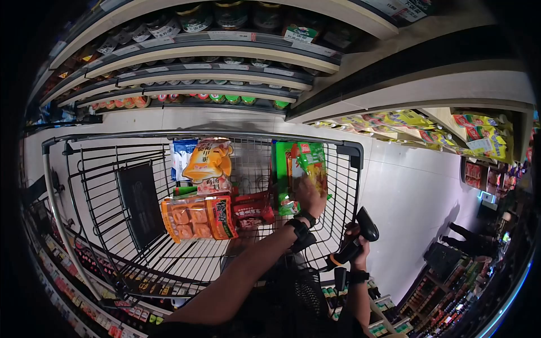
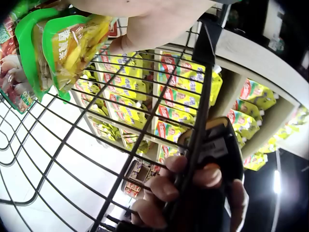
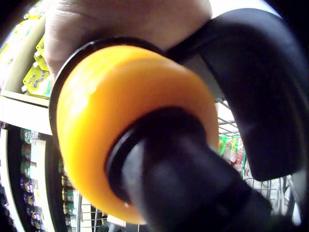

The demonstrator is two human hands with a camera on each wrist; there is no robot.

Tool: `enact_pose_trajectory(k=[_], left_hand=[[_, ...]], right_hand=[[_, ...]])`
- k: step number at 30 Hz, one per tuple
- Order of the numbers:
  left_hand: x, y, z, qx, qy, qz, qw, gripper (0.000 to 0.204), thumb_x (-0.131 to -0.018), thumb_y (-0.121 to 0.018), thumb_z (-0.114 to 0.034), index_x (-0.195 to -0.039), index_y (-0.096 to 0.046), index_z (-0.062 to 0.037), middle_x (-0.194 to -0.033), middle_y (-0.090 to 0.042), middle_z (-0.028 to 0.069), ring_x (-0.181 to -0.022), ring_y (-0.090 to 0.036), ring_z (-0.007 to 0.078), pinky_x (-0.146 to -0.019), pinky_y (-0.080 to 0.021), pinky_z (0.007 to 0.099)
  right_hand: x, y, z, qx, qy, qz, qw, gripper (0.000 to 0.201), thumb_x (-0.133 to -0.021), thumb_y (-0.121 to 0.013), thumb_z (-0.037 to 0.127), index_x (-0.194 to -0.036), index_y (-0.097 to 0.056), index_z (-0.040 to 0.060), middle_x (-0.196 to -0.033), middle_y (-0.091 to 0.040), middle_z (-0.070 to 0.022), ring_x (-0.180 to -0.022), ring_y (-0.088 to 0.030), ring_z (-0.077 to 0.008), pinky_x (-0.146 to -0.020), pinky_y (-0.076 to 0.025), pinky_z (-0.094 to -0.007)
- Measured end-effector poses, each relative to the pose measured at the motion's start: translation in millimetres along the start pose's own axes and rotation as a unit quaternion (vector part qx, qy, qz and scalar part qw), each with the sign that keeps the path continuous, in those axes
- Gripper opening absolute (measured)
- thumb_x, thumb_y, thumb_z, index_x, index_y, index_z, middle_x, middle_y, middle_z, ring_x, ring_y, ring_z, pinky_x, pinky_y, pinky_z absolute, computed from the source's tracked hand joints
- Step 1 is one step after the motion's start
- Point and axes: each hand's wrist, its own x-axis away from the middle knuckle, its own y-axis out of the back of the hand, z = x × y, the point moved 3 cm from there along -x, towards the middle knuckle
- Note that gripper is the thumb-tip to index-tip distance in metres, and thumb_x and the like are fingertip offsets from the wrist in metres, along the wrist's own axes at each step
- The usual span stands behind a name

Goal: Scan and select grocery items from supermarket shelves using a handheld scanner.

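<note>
My left hand (image 1: 311, 196) reaches into the right part of the shopping cart and grips a green-and-yellow food packet (image 1: 313, 160). In the left wrist view, the packet (image 2: 67, 48) has a green edge and a clear front, with the thumb beside it. A barcode scanner (image 1: 368, 224) is in my right hand (image 1: 360, 254), fingers wrapped around its black handle, just outside the cart's near right corner. An orange ring (image 3: 87, 140) at the handle's end fills the middle of the right wrist view.
The wire shopping cart (image 1: 225, 134) also holds a bag of round snacks (image 1: 197, 218), an orange packet (image 1: 208, 160), and a red packet (image 1: 253, 209). Shelves of jars (image 1: 194, 19) stand beyond it. Yellow pouches (image 1: 406, 119) line a shelf to the right. Another person (image 1: 470, 242) stands farther right.
</note>
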Motion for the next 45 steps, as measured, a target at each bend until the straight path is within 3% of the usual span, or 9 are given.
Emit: enact_pose_trajectory(k=[2,13,17,22,31,33,35,43,45], left_hand=[[8,-3,-15,-0.061,-0.13,-0.072,0.987,0.09,-0.064,-0.068,-0.012,-0.135,-0.016,0.0049,-0.13,-0.027,0.0362,-0.12,-0.032,0.0478,-0.098,-0.031,0.0483],[11,14,-34,-0.064,-0.078,-0.004,0.995,0.093,-0.063,-0.068,-0.012,-0.14,-0.017,-0.0109,-0.133,-0.018,0.0375,-0.122,-0.027,0.0499,-0.096,-0.032,0.053],[7,12,-30,-0.099,-0.097,-0.002,0.99,0.092,-0.063,-0.069,-0.013,-0.141,-0.02,-0.0182,-0.129,-0.024,0.0368,-0.117,-0.033,0.0508,-0.094,-0.035,0.0505],[-10,20,-8,-0.027,-0.079,0.0,0.996,0.084,-0.068,-0.07,-0.02,-0.138,-0.025,-0.0153,-0.112,-0.045,0.0237,-0.098,-0.049,0.0391,-0.084,-0.043,0.0443],[-36,24,10,-0.023,-0.062,0.012,0.998,0.065,-0.075,-0.066,-0.02,-0.129,-0.034,-0.0046,-0.113,-0.05,0.0247,-0.1,-0.051,0.0413,-0.084,-0.044,0.0445],[-37,27,12,0.002,0.045,0.072,0.996,0.06,-0.075,-0.063,-0.014,-0.128,-0.036,-0.0087,-0.105,-0.055,0.0228,-0.094,-0.054,0.0409,-0.079,-0.045,0.0461],[-35,29,21,0.022,-0.038,-0.01,0.999,0.061,-0.074,-0.063,-0.013,-0.129,-0.037,-0.0095,-0.106,-0.058,0.0217,-0.091,-0.057,0.0398,-0.078,-0.046,0.0461],[-4,144,60,0.328,-0.111,0.178,0.921,0.059,-0.079,-0.063,-0.006,-0.131,-0.034,-0.0036,-0.117,-0.054,0.0081,-0.103,-0.053,0.0159,-0.09,-0.043,0.032],[-2,187,62,0.354,-0.015,0.189,0.916,0.063,-0.078,-0.064,-0.004,-0.132,-0.033,-0.0058,-0.118,-0.053,0.0073,-0.106,-0.052,0.0169,-0.09,-0.042,0.0298]], right_hand=[[-2,1,1,0.033,0.022,-0.033,0.999,0.032,-0.078,-0.05,0.036,-0.084,-0.049,0.0044,-0.088,-0.053,-0.0107,-0.074,-0.046,-0.0166,-0.06,-0.037,-0.0265],[0,1,-1,-0.009,0.0,-0.018,1.0,0.029,-0.077,-0.054,0.033,-0.086,-0.05,0.0051,-0.085,-0.056,-0.0101,-0.094,-0.048,-0.0218,-0.074,-0.038,-0.0295],[-2,-4,-1,0.016,0.028,-0.025,0.999,0.029,-0.077,-0.051,0.034,-0.084,-0.048,0.0058,-0.084,-0.053,-0.0092,-0.073,-0.047,-0.0164,-0.061,-0.038,-0.0253],[0,-6,0,0.003,0.012,-0.039,0.999,0.029,-0.077,-0.051,0.034,-0.084,-0.048,0.006,-0.084,-0.053,-0.0084,-0.077,-0.046,-0.0168,-0.062,-0.038,-0.0251],[-2,7,-9,-0.035,0.013,-0.007,0.999,0.028,-0.078,-0.052,0.031,-0.088,-0.051,0.0041,-0.088,-0.056,-0.0092,-0.093,-0.047,-0.0218,-0.077,-0.036,-0.0311],[-1,4,-7,-0.033,0.014,-0.008,0.999,0.029,-0.077,-0.052,0.031,-0.087,-0.051,0.0043,-0.087,-0.056,-0.0093,-0.091,-0.047,-0.0211,-0.075,-0.036,-0.0302],[0,4,-7,-0.029,-0.012,-0.029,0.999,0.029,-0.077,-0.053,0.032,-0.087,-0.051,0.0049,-0.087,-0.056,-0.0096,-0.089,-0.048,-0.0199,-0.072,-0.036,-0.0284],[-4,6,-11,-0.036,0.014,0.004,0.999,0.031,-0.077,-0.053,0.033,-0.089,-0.05,0.0044,-0.087,-0.055,-0.0101,-0.091,-0.048,-0.0206,-0.072,-0.037,-0.0286],[-4,9,-10,-0.039,0.012,-0.004,0.999,0.031,-0.077,-0.053,0.033,-0.089,-0.05,0.0041,-0.087,-0.055,-0.0101,-0.092,-0.048,-0.0212,-0.074,-0.037,-0.0294]])
